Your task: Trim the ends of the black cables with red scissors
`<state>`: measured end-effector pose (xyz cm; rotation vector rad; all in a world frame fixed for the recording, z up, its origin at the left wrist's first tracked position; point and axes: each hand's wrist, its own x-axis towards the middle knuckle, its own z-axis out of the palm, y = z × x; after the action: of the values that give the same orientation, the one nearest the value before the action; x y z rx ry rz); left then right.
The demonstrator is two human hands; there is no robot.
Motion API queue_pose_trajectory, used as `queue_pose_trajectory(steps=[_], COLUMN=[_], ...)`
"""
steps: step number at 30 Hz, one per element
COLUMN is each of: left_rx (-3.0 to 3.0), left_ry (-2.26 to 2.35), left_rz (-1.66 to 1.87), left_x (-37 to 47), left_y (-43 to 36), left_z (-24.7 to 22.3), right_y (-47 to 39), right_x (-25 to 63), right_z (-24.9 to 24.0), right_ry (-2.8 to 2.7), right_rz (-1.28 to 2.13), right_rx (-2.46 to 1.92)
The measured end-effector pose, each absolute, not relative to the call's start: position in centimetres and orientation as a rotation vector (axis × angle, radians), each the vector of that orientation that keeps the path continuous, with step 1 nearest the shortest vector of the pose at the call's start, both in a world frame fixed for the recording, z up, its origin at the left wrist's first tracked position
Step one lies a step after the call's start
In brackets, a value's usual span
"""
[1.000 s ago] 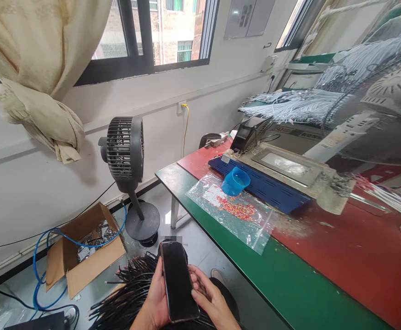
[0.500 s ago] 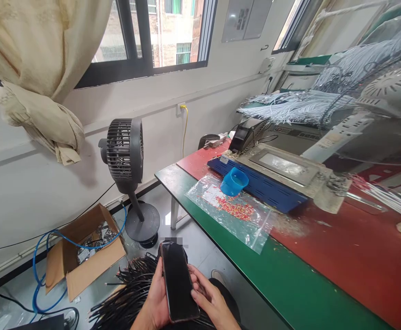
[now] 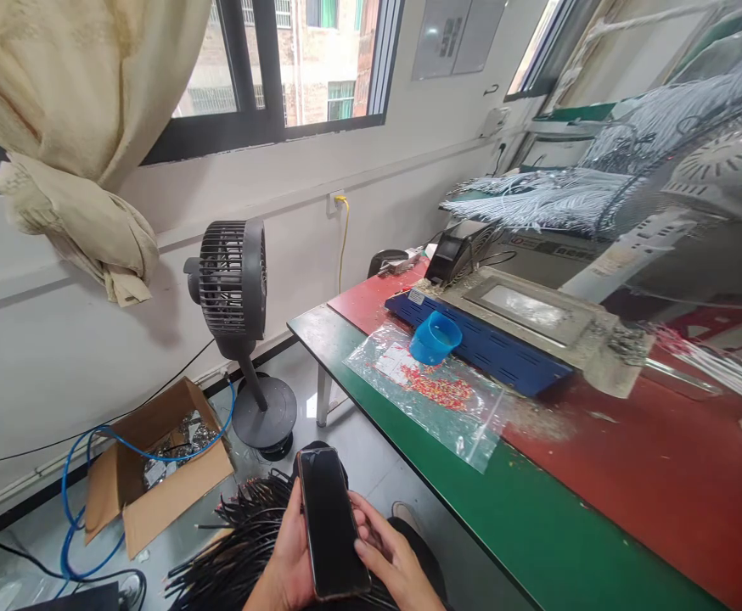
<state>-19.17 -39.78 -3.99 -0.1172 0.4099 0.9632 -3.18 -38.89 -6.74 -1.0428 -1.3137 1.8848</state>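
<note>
A: How are the hands placed?
B: The phone [image 3: 334, 522] is grasped by the left hand [image 3: 289, 553] and right hand [image 3: 389, 547].
A: Phone position?
B: Held face up, near black cables [image 3: 231, 543].

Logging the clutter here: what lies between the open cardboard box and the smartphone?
From the open cardboard box to the smartphone, the head view shows floor, black cables and the left hand holding the smartphone.
</note>
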Motion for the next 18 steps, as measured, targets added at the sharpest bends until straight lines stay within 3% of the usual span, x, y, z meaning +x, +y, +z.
queue_pose_trajectory(steps=[18], left_rx=[-0.150], left_ry=[0.389], left_rz=[0.949], left_x=[-19.15], left_y=[-39.73], left_z=[-3.64], right_y=[-38.89], right_x=[-3.21], right_z=[-6.56], right_ry=[-1.325], right_rz=[1.859], right_rx=[-1.045])
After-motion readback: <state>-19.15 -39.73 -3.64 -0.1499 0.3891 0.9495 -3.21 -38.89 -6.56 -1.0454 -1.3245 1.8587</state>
